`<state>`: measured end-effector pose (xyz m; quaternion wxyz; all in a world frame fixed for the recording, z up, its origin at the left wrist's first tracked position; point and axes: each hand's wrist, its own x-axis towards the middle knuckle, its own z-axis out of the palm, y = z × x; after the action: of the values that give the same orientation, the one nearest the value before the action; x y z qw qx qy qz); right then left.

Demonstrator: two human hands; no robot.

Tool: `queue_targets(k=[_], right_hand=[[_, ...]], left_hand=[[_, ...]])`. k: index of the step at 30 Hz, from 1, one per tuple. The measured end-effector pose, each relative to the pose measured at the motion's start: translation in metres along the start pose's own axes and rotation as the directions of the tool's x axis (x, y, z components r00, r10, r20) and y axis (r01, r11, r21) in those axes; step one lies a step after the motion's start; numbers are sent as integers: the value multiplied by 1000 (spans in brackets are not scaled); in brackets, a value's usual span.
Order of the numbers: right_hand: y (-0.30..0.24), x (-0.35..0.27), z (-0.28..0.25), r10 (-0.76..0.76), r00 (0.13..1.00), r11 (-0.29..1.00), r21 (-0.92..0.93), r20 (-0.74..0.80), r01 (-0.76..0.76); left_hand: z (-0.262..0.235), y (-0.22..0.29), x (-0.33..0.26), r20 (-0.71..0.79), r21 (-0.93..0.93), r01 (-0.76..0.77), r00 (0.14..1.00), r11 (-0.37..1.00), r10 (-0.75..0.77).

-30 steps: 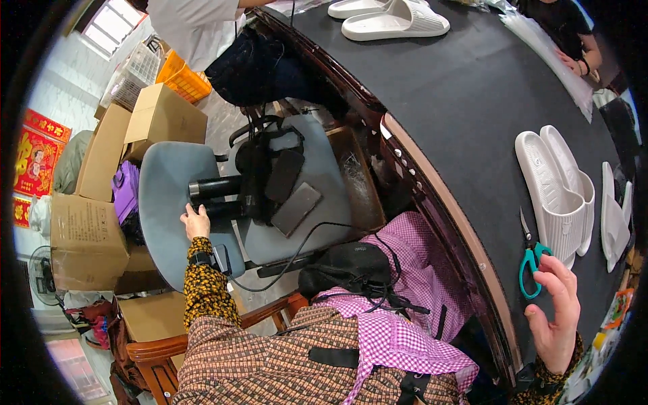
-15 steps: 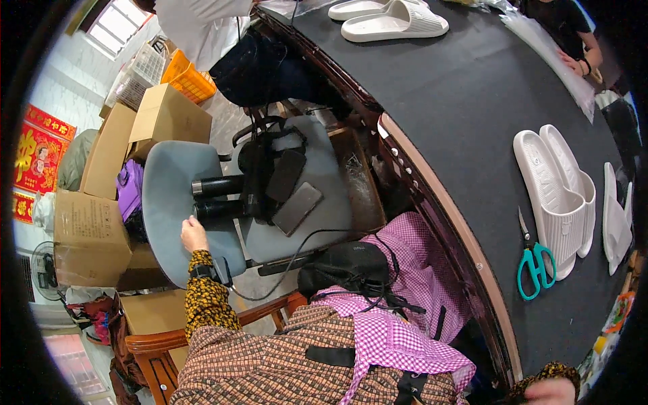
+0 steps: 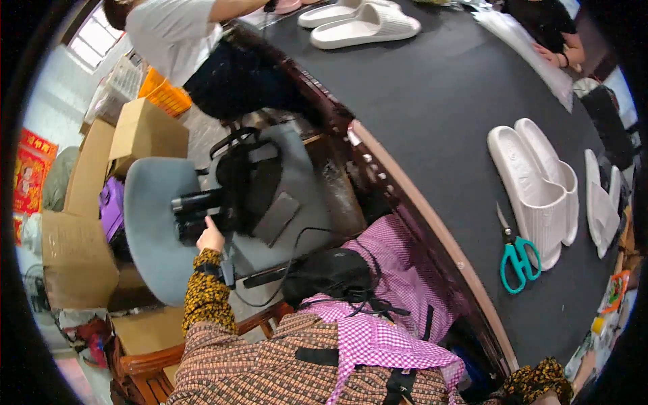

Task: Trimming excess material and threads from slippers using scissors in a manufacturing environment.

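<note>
My left hand (image 3: pixel 211 239) reaches over the grey chair (image 3: pixel 150 216), one finger stretched out and the others partly hidden. That finger meets or nearly meets the lower of two black cylindrical flasks (image 3: pixel 192 231); I cannot tell whether it touches. Beside the flasks lie a black strapped bag (image 3: pixel 253 177) and a dark flat phone-like slab (image 3: pixel 278 219). My right sleeve (image 3: pixel 540 381) shows at the lower right edge, the fingers below it cut off. Nearest to it on the dark table lie teal-handled scissors (image 3: pixel 518 266), next to a pair of white slippers (image 3: pixel 533 196).
More white slippers lie at the table's far end (image 3: pixel 364 30) and right side (image 3: pixel 603 212). Clear plastic bags (image 3: pixel 530 61) lie near a co-worker's hand. Another person in a white shirt (image 3: pixel 172 37) stands far left. Cardboard boxes (image 3: pixel 77 250) and an orange crate (image 3: pixel 162 93) line the left.
My left hand has moved slightly right along the lower flask, with one finger now extended. My right hand has sunk mostly out of the picture. The view has shifted; the white-shirted person shows more.
</note>
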<state>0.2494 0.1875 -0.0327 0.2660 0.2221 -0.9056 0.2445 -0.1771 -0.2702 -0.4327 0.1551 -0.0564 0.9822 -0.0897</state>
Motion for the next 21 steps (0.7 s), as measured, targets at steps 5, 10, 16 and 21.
queue_targets(k=[5, 10, 16, 21], right_hand=[[26, 35, -12, -347, 934, 833, 486, 88, 264], [39, 3, -10, -217, 970, 800, 549, -112, 243], [54, 13, 14, 103, 971, 953, 302, -216, -34], [35, 25, 43, -69, 765, 989, -142, -640, -29]], left_hand=[[-16, 14, -2, 7, -90, -72, 997, 993, 73], [-40, -3, -1, -288, -223, -288, 932, 931, 219], [-125, 34, -4, -504, -245, -540, 780, 806, 370], [-198, 143, -64, -623, -225, -826, 530, 517, 575]])
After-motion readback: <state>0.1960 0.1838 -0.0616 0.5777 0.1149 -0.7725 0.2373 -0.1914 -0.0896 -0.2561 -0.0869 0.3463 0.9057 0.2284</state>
